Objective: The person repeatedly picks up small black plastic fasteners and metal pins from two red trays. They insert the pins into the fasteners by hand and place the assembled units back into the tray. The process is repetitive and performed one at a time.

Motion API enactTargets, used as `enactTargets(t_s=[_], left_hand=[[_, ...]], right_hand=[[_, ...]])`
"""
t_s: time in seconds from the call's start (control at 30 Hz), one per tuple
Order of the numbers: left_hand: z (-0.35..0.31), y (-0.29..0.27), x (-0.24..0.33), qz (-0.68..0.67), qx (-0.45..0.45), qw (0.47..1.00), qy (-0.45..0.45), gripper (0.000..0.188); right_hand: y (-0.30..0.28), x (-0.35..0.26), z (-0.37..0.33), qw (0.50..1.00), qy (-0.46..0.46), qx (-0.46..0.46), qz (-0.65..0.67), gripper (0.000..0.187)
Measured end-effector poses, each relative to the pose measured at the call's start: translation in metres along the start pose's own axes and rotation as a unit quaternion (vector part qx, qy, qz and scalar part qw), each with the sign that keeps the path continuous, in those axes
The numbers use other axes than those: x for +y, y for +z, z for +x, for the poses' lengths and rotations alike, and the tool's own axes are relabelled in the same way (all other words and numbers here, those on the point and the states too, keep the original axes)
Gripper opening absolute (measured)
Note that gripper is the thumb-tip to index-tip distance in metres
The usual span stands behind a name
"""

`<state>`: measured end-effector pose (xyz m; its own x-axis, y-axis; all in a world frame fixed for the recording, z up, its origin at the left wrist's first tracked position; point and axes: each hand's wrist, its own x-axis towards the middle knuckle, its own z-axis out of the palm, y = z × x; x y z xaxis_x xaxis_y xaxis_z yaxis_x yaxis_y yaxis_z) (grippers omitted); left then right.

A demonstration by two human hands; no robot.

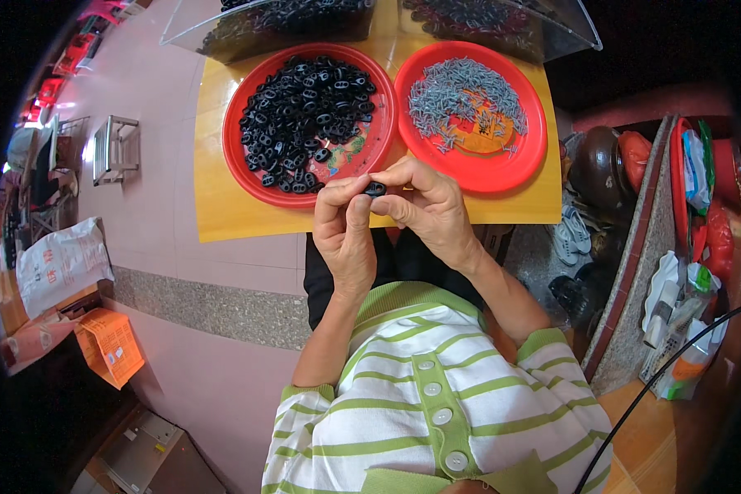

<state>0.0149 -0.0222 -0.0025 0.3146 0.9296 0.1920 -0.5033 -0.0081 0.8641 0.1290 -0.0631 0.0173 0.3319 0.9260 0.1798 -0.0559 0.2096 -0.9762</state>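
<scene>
Left hand point(343, 236) and right hand point(436, 210) both grip one small, glossy black, oval piece point(375, 188) between fingertips, above the flat yellow surface point(229, 221); its long axis runs roughly left-right.

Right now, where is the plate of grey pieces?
In the head view, the plate of grey pieces sits on the right of the yellow tabletop, beside the plate of black pieces and beyond the right hand.

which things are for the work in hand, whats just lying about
Likely in use:
Small black oval plastic piece in left hand and right hand
Left round red tray, black pieces
Right round red tray, grey metal pins

Seemingly lying about:
Silver metal stool
White shoes
</scene>
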Motion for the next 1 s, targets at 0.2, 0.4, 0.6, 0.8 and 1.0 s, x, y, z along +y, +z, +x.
enactTargets(t_s=[0.2,0.4,0.6,0.8,1.0], left_hand=[[-0.003,-0.002,-0.004,-0.013,0.005,1.000,-0.026,0.008],[0.001,-0.005,-0.001,0.030,-0.002,0.998,-0.056,0.009],[0.045,-0.018,-0.003,0.339,-0.024,0.940,0.036,0.019],[0.079,-0.016,0.000,0.523,-0.098,0.841,0.097,0.014],[0.090,-0.014,-0.010,0.603,-0.117,0.778,0.130,0.014]], right_hand=[[-0.001,-0.005,-0.007,0.999,0.033,-0.006,-0.001,0.016],[-0.004,0.003,-0.006,0.994,0.097,-0.018,0.052,0.014],[-0.048,-0.018,0.048,0.994,0.020,0.100,-0.034,0.020],[-0.151,-0.077,0.131,0.844,-0.195,0.283,-0.413,0.025],[-0.215,-0.071,0.162,0.788,-0.221,0.279,-0.503,0.039]])
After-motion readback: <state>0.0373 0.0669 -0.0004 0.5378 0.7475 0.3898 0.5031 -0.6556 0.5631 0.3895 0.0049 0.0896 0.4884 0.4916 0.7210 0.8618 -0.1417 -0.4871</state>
